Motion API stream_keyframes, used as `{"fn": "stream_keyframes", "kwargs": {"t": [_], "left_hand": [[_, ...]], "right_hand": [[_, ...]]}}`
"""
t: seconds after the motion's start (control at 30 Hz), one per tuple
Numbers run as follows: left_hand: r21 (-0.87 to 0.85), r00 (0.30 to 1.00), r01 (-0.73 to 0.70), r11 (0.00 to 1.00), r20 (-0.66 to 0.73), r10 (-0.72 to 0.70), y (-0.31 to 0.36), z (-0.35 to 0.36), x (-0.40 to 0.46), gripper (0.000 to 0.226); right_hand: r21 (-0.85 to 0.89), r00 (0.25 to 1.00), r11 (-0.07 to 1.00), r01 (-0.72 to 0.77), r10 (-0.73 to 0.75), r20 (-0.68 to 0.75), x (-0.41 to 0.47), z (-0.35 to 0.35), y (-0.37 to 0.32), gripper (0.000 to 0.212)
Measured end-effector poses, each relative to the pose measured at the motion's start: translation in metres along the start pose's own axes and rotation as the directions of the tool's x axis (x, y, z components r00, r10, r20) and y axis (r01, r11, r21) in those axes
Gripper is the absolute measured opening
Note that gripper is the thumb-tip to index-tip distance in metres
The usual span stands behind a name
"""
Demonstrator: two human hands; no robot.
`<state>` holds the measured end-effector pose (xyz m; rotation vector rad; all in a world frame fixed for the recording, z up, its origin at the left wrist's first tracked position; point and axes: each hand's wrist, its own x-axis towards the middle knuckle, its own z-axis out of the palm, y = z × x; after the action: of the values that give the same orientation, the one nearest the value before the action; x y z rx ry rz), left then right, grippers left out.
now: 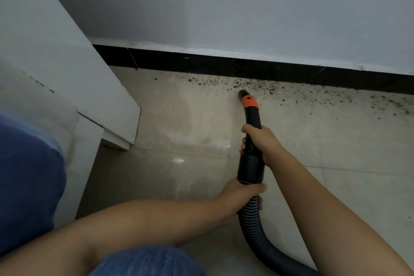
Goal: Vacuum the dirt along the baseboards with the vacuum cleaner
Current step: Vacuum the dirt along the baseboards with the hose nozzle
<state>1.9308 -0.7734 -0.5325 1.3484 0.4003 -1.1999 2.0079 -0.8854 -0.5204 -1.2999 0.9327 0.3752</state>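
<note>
Pointing baseboardward (246, 67): vacuum nozzle (243, 93)

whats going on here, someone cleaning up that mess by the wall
Yes. A person is holding a black vacuum nozzle with an orange collar in both hands: the right hand grips the rigid black handle, and the left hand grips where the ribbed black hose joins it. The nozzle tip sits at the edge of the scattered brown dirt on the pale tiled floor, just short of the black baseboard. Plenty of dirt remains, spreading off to the right along the baseboard.
</note>
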Motion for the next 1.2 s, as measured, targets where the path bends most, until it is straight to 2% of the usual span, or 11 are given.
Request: {"fn": "stream_keyframes", "kwargs": {"t": [0.2, 0.9, 1.03, 1.2], "left_hand": [[-0.063, 0.998, 0.003, 0.998, -0.055, -0.007, -0.004, 0.003, 0.001, 0.02], [-0.212, 0.994, -0.032, 0.977, -0.108, 0.009, -0.01, 0.006, -0.009, 0.017], [-0.238, 0.993, -0.044, 0.97, -0.121, 0.016, -0.005, 0.004, -0.007, 0.017], [-0.172, 0.99, -0.056, 0.983, -0.134, 0.033, 0.007, 0.001, 0.002, 0.02]], "right_hand": [[-0.089, 0.996, 0.996, -0.013, 0.02, 0.084, 0.002, 0.012, -0.005, 0.012], [-0.254, 0.973, 0.967, 0.008, 0.051, 0.224, 0.003, 0.034, -0.004, 0.015], [-0.258, 0.977, 0.966, 0.018, 0.038, 0.21, 0.006, 0.041, -0.007, 0.014], [-0.193, 0.996, 0.981, 0.029, -0.012, 0.09, 0.015, 0.032, -0.016, 0.012]]}}
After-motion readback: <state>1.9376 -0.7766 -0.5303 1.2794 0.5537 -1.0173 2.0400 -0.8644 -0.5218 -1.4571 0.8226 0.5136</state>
